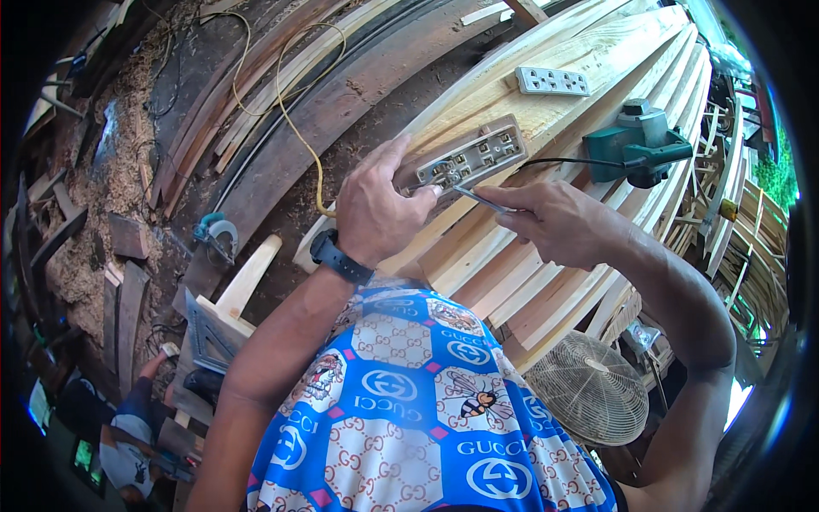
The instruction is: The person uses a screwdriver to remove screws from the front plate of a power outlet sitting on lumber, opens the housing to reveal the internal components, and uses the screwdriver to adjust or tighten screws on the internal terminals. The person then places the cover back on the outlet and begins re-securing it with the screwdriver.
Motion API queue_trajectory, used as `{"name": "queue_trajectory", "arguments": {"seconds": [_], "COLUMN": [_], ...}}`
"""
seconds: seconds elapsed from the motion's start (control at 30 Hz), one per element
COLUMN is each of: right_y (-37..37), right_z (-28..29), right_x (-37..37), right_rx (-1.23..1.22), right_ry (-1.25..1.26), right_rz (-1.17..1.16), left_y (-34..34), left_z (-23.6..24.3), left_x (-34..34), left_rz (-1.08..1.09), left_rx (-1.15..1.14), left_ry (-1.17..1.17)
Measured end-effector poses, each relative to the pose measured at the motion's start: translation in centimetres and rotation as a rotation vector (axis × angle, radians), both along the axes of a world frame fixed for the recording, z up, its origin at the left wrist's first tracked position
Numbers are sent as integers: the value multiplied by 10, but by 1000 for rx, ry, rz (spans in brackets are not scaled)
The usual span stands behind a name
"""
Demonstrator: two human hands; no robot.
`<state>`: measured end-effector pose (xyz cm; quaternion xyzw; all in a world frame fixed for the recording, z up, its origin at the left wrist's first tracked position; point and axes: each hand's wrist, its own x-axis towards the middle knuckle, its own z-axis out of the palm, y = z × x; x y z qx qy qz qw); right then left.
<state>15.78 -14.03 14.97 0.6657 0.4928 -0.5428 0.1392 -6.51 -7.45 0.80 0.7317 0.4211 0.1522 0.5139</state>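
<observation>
An opened power strip (490, 152), its metal contacts bare, lies on pale planks in front of me. My left hand (384, 202), with a dark watch on the wrist, grips its left end, the thumb pressing near the contacts. In my right hand (554, 220) is a slim metal tool (480, 199), pinched between thumb and fingers. Its tip reaches the contacts near my left thumb; its exact kind is unclear. The white socket cover (552, 82) rests apart on the planks, farther off. A black cord (563, 160) runs rightward from the strip.
A green power tool (636, 145) stands on the stacked planks (597, 38) at right. A round fan (590, 388) is below them. Yellow cord (294, 128) loops at left, near a circular saw (220, 237). Another person (128, 448) is at lower left.
</observation>
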Motion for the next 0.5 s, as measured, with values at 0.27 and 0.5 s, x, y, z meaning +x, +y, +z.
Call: {"name": "queue_trajectory", "arguments": {"seconds": [0.27,0.5], "right_y": [-8,-1], "right_z": [4,11], "right_x": [-6,-14], "right_rx": [-15,-111], "right_ry": [-5,44], "right_rz": [-34,-194], "left_y": [4,10], "left_z": [-5,2], "left_x": [-7,-3], "left_rz": [-46,-34], "left_rx": [-24,-30], "left_ry": [-47,-35]}}
